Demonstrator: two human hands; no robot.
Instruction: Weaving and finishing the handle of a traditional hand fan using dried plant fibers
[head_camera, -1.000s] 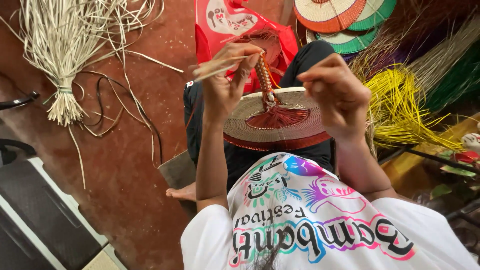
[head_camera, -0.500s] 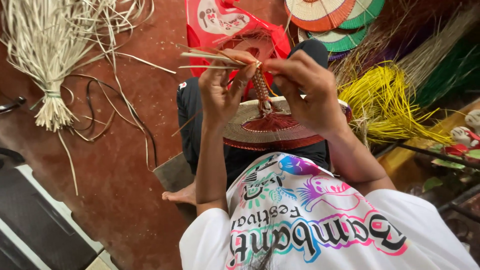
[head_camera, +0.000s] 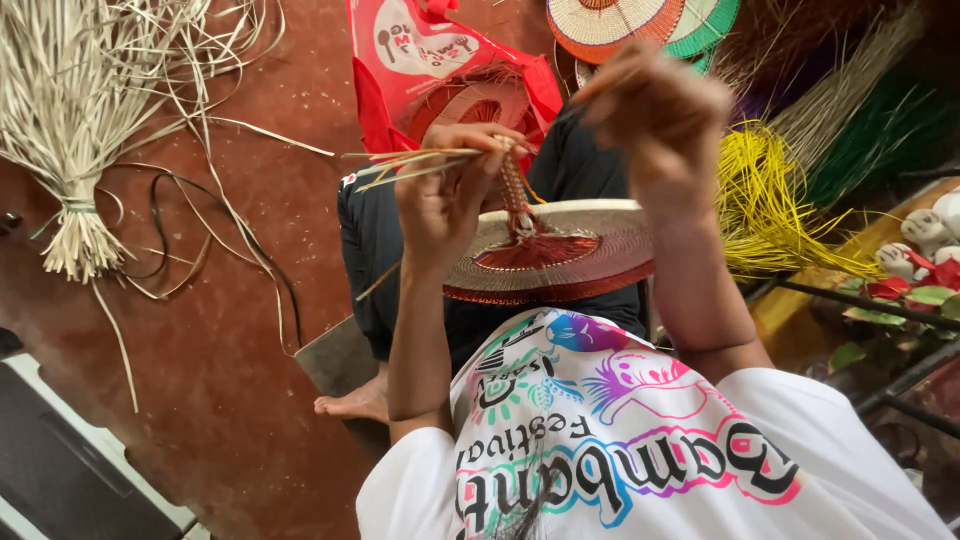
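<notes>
Weaving looks to be the step in hand: in the middle of the frame the left hand (head_camera: 440, 205) is closed on a small bundle of pale straw strands (head_camera: 415, 162), fingers curled tight round their near ends, just above the round woven disc (head_camera: 550, 250) that sits over the person's lap. The right hand (head_camera: 660, 120), upper right of centre and blurred, has its fingers drawn together as if pinching something thin, but whether it holds a strand cannot be told. The disc lies nearly flat, tilted a little toward the camera, red-brown with a pale rim, and from its centre a narrow braided stalk (head_camera: 515, 190) rises toward the left hand. The strands run almost level, their long axis left to right, loose tips pointing to the left of the frame. As a judgement, the next move calls for a steady hold on the bundle while one strand is drawn round the coil. A tied sheaf of pale straw (head_camera: 75, 130) lies at upper left, yellow fibres (head_camera: 770, 200) at right, finished woven mats (head_camera: 620, 25) along the top edge
</notes>
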